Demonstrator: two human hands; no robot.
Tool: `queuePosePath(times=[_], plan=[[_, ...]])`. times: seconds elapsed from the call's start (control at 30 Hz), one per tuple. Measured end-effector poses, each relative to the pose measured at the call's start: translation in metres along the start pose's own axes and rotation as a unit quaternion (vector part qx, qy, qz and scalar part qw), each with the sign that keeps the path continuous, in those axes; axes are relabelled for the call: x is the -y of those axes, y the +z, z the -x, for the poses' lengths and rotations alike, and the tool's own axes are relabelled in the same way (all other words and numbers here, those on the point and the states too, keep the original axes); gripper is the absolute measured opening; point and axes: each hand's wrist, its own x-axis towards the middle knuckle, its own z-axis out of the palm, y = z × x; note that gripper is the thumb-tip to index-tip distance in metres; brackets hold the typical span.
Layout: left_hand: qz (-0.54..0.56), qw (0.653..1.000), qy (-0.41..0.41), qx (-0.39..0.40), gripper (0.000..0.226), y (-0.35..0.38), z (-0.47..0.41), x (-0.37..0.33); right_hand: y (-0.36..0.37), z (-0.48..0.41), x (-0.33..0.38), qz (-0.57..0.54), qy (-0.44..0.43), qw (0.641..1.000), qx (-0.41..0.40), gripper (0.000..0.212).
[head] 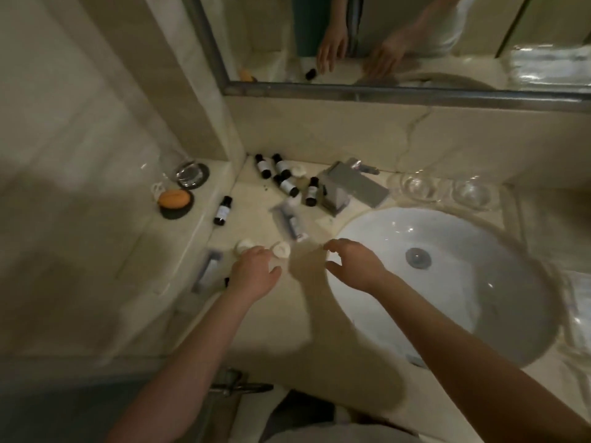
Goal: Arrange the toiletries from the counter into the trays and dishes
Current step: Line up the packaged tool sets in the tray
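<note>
1. Bathroom counter (256,318), beige stone, dim light; sink (383,225) at right, mirror (415,36) along the top, tap (351,183) behind the sink.
2. Toiletries all loose, none sorted yet: bottles (287,185) lie tumbled in a heap at upper centre, lone bottle (223,211) left of them, clear packet (289,219) mid-frame, second packet (208,271) at the counter's left edge, two white pucks (245,246) (282,250) just above the left hand.
3. Receivers: black dish (174,214) on the left ledge already carries the soap (174,198); glass dish (191,174) behind it and two glass bowls (417,187) (471,191) at upper right look bare.
4. Left hand (256,270): palm down, fingertips over the left puck, hidden by the hand's back. Cannot tell if it grips or only touches.
5. Right hand (355,266): over the sink's near-left rim, thumb and fingers spread and loosely curved, nothing in it. Likely readied to take the nearer puck or packet.
6. Judgement: task at its start; nearest small items go first because they sit right under both hands.
</note>
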Motion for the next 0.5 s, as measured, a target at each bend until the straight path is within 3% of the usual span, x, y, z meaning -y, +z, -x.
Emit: queuePosePath(times=[0.13,0.23,0.37,0.5], plan=[[0.023,0.997,-0.073,-0.011,0.048,-0.005,-0.003,0.058,0.023,-0.050,0.028,0.038,0.024,0.999,0.013,0.040],[0.024,0.993,-0.116,-0.021,0.053,-0.007,-0.006,0.089,0.031,-0.083,0.042,0.062,0.074,0.995,-0.026,0.041],[0.014,0.989,-0.139,-0.049,0.048,-0.004,-0.015,0.117,0.041,-0.113,0.052,0.056,0.137,0.987,-0.067,0.046],[0.036,0.987,-0.156,-0.014,0.047,0.002,-0.026,0.125,0.051,-0.131,0.054,0.049,0.172,0.981,-0.072,0.055]])
